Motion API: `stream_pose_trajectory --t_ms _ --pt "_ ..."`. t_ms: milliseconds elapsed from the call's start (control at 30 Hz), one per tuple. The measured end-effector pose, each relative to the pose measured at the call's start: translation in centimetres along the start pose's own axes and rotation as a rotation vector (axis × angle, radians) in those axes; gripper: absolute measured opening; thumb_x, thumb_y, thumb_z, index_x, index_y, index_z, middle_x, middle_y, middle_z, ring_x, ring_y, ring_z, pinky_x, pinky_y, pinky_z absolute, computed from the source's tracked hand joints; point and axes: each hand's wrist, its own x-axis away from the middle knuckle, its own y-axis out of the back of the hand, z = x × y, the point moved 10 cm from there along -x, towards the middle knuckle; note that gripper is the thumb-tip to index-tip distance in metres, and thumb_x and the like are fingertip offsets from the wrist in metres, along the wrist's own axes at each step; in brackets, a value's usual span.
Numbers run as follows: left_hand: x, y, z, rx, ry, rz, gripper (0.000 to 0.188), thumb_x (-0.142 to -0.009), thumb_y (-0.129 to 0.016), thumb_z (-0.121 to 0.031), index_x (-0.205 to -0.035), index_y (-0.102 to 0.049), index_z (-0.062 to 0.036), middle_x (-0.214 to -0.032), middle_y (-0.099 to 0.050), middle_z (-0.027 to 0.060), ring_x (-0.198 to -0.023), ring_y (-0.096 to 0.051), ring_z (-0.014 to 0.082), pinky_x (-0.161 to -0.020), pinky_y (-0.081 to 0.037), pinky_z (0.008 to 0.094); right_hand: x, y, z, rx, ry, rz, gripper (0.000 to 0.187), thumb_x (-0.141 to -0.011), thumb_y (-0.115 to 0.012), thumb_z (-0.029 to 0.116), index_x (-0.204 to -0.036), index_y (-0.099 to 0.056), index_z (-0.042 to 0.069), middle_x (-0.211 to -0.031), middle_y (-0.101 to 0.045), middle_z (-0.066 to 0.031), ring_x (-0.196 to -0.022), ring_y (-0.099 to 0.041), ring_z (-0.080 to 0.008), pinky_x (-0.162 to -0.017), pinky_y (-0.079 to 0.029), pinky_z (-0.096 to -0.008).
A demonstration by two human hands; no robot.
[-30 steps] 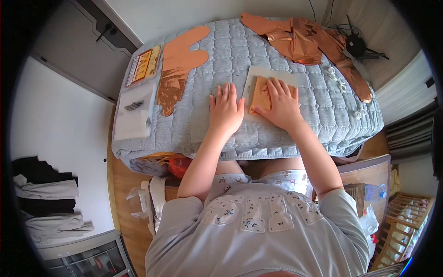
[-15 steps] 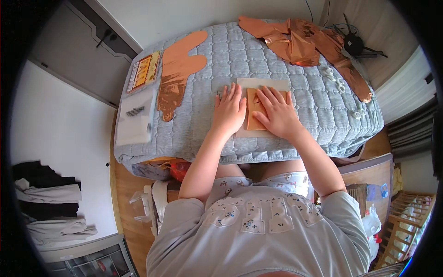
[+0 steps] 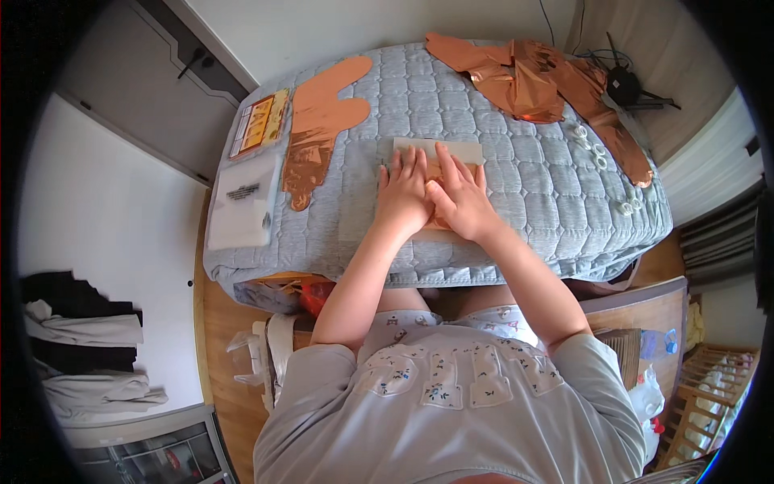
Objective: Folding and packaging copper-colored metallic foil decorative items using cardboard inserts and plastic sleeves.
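Both my hands lie close together near the front of the bed. My left hand (image 3: pixel 405 194) is flat, fingers stretched away from me, over the left part of a folded copper-coloured foil piece and a pale sheet (image 3: pixel 463 150). My right hand (image 3: pixel 466 202) presses on the folded foil piece (image 3: pixel 440 223), its fingers extended and its thumb touching the left hand. Most of the folded foil is hidden under the hands. To the left lies a flat, uninflated copper foil balloon (image 3: pixel 318 121). A second crumpled one (image 3: pixel 528 81) spreads across the far right.
A quilted grey bed cover (image 3: pixel 403 105) lies beneath everything. At left are a colourful printed packet (image 3: pixel 260 123) and a translucent white pouch (image 3: pixel 242 211). White rings (image 3: pixel 598 153) lie at right. A black router-like device (image 3: pixel 627 85) stands in the far right corner.
My right hand has moved left against the left hand, and the pale sheet with the folded foil has shifted left. My left hand now partly covers the foil. The view has shifted slightly.
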Motion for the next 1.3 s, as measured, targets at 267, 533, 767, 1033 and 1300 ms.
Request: stream_pose_trajectory --t_ms 267,533,767,1033,1300 --pt "0.5 0.9 -1.1 -0.033 -0.054 0.030 0.070 -0.101 -0.048 -0.038 -0.160 -0.029 -0.0036 -0.167 -0.027 0.0179 -0.156 -0.020 0.0388 -0.125 -0.016 0.0583 -1.8 -1.0 2.1 -0.440 0.087 -0.052 0.081 -0.105 -0.040 0.056 -0.164 -0.012 0.007 -0.168 -0.022 -0.0206 -0.157 -0.017 -0.0379 -0.124 -0.006 -0.0577" --pt "0.9 0.4 0.2 0.008 -0.076 -0.117 0.057 -0.105 -0.043 -0.034 -0.154 -0.040 -0.0049 -0.160 -0.040 0.0185 -0.152 -0.030 0.0389 -0.123 -0.023 0.0568 3.0 2.3 2.0 -0.111 0.091 -0.186 0.040 -0.100 -0.059 0.017 -0.138 -0.057 0.005 -0.152 -0.048 -0.0199 -0.143 -0.041 -0.0412 -0.123 -0.026 -0.0487" --pt "0.4 0.6 -0.1 0.061 -0.037 -0.066 0.059 -0.108 -0.037 -0.040 -0.156 -0.038 -0.0058 -0.163 -0.037 0.0153 -0.153 -0.027 0.0379 -0.124 -0.020 0.0545 4.7 0.8 3.3 0.282 0.160 -0.093 0.031 -0.098 -0.058 0.019 -0.126 -0.067 0.009 -0.141 -0.061 -0.0082 -0.143 -0.042 -0.0374 -0.120 -0.015 -0.0684" --pt "0.2 1.0 1.1 0.136 -0.008 -0.072 0.061 -0.108 -0.038 -0.042 -0.158 -0.035 -0.0062 -0.163 -0.037 0.0144 -0.153 -0.025 0.0404 -0.124 -0.019 0.0580 3.4 0.0 3.6 0.198 0.210 0.111 0.035 -0.101 -0.050 0.022 -0.129 -0.066 0.011 -0.149 -0.056 -0.0066 -0.150 -0.032 -0.0377 -0.122 -0.003 -0.0670" --pt "0.3 0.0 -1.4 0.103 -0.180 -0.050 0.065 -0.105 -0.046 -0.049 -0.155 -0.041 -0.0083 -0.158 -0.044 0.0148 -0.150 -0.032 0.0417 -0.121 -0.024 0.0586 4.6 2.4 2.4 0.143 0.279 0.095 0.027 -0.097 -0.059 0.025 -0.115 -0.073 0.011 -0.136 -0.065 -0.0050 -0.145 -0.042 -0.0353 -0.121 -0.012 -0.0689"
